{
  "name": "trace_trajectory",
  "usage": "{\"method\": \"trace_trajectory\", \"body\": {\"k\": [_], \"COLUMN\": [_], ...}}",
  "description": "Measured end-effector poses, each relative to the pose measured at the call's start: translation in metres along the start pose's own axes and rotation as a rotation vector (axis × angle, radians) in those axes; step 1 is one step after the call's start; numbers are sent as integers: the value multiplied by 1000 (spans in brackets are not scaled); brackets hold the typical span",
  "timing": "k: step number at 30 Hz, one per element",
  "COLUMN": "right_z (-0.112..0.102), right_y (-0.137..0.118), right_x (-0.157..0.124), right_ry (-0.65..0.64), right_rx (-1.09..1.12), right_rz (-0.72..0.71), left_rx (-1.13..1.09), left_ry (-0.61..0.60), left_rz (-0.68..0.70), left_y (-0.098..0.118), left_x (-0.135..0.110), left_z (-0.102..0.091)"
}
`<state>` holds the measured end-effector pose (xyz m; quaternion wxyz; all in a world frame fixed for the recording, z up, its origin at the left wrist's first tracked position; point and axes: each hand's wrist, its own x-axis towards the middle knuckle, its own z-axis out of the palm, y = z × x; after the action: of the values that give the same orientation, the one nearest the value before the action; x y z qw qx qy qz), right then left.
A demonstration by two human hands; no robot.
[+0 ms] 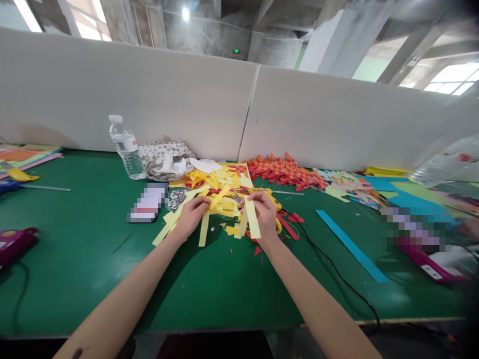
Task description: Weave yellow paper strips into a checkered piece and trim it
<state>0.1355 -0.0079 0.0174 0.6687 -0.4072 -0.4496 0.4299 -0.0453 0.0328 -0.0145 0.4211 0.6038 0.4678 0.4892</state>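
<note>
My left hand (192,215) is closed on yellow paper strips (204,229); one hangs down below the fingers and a brighter one sticks up to the right. In my right hand (264,212) a folded pale yellow paper strip (252,218) is pinched, its two ends pointing down. The hands are apart, above a heap of yellow paper scraps (232,230). More pale strips (164,232) lie under and beside the left wrist. Red paper scraps (288,227) lie by the right hand, near a yellow-handled tool (276,200) that is partly hidden.
Woven red and orange paper pieces (284,169) are piled at the back. A water bottle (127,148), a phone (148,202) and a patterned cloth bag (164,152) stand or lie left. On the right are a blue strip (352,244) and a black cable (333,264). A partition (318,114) stands behind.
</note>
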Motion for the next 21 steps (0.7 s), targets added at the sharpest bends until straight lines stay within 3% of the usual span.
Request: {"method": "trace_trajectory", "body": {"k": [7,10,16,21], "right_z": [0,2,2,0], "right_y": [9,8,6,8], "right_x": [5,4,3,4], "right_ry": [23,13,-9,-18], "right_rx": [-124,-134,-154,-155], "right_rz": [103,57,-74,-50], "left_rx": [283,355,434,432], "left_ry": [-55,-89,-109,-87], "left_rz": [194,242,245,232], "left_y": [-1,-1,0,2], "left_x": [-2,-2,-3,-3], "left_z": [0,1,1,1]}}
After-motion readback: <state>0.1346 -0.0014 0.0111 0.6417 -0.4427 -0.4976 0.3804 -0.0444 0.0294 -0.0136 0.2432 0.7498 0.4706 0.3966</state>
